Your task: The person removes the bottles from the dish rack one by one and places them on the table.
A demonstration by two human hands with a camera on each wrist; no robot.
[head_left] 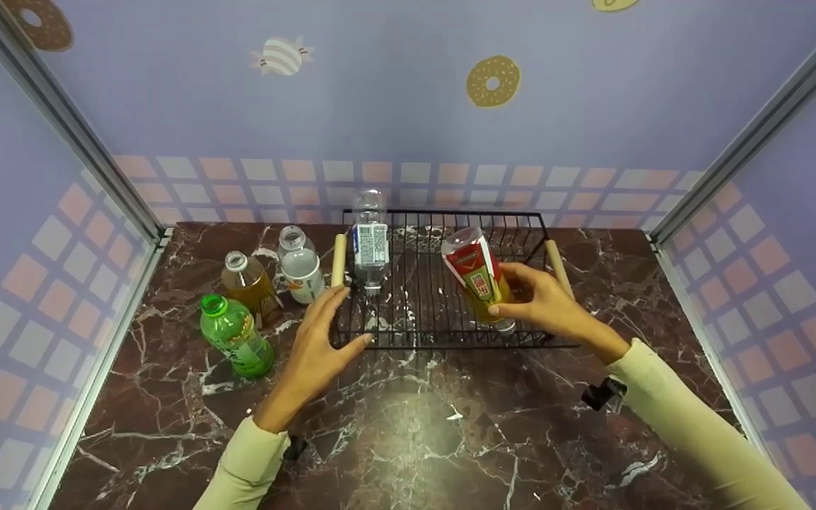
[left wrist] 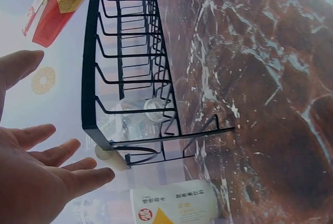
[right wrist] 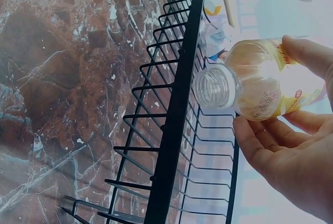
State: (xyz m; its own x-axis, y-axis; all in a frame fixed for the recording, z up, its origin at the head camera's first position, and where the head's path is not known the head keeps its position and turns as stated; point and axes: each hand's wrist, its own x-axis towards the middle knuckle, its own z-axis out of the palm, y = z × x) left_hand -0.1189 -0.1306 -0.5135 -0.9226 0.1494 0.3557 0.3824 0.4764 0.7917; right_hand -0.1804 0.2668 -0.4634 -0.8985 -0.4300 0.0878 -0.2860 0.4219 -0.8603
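Observation:
My right hand (head_left: 539, 301) grips a clear plastic bottle with a red and yellow label (head_left: 477, 273), neck pointing down, over the right part of a black wire basket (head_left: 422, 345). In the right wrist view the bottle's capless neck (right wrist: 216, 86) overlaps the basket's front rail. At the basket's left end is my left hand (head_left: 319, 347), its fingers spread beside the wooden handle (head_left: 338, 261) and holding nothing. A clear bottle with a white and blue label (head_left: 371, 244) stands neck down inside the basket's left side.
Left of the basket stand a clear bottle with a white label (head_left: 302, 273), a bottle with an amber label (head_left: 252, 287) and a green bottle (head_left: 238, 336), all capless. Another wooden handle (head_left: 559, 268) is at the basket's right end. Patterned walls (head_left: 408, 106) enclose the marble-look table (head_left: 436, 425).

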